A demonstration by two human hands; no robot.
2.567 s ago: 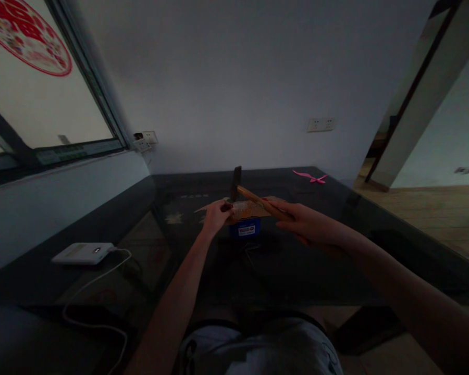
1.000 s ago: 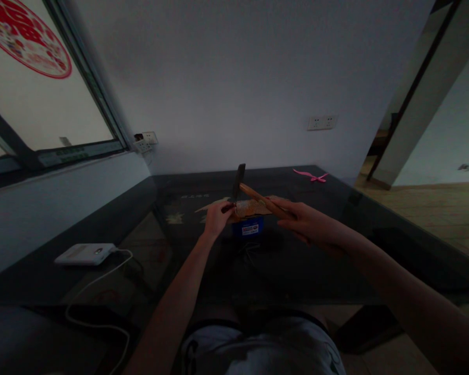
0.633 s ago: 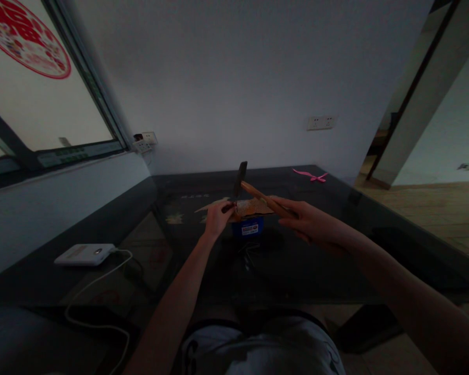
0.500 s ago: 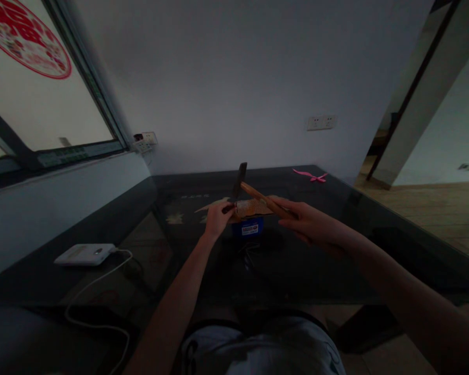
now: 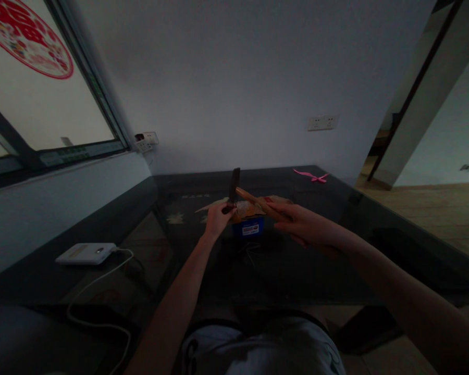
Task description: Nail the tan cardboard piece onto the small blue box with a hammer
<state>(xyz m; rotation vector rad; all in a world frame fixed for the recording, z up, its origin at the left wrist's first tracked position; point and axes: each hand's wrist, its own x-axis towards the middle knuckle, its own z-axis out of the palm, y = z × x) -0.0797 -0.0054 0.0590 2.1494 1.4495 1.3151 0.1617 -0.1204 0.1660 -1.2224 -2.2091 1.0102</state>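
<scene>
My right hand [image 5: 307,225] is wrapped round the wooden handle of a hammer [image 5: 253,198]. The hammer's dark head stands just above the fingertips of my left hand [image 5: 216,221]; whether it touches anything there I cannot tell. Those left fingers are pinched at the left end of a rough, brownish-orange piece [image 5: 244,209], around a small dark thing too dim to name. Beneath the brownish piece is a blue box [image 5: 242,229] with a white label, on the dark glossy table [image 5: 297,271]. Thin wire-like lines show in front of the box.
To the left lies a white power bank [image 5: 86,253] with a white cable [image 5: 101,281] trailing off the table's front edge. A pink ribbon-like thing [image 5: 315,177] lies at the far right. Behind the table rises a wall with sockets [image 5: 322,123]; a window [image 5: 62,109] is at left.
The hammer head has come down and slightly left, closer to my left fingertips. My right hand has shifted a little left with it. My left hand stays in place.
</scene>
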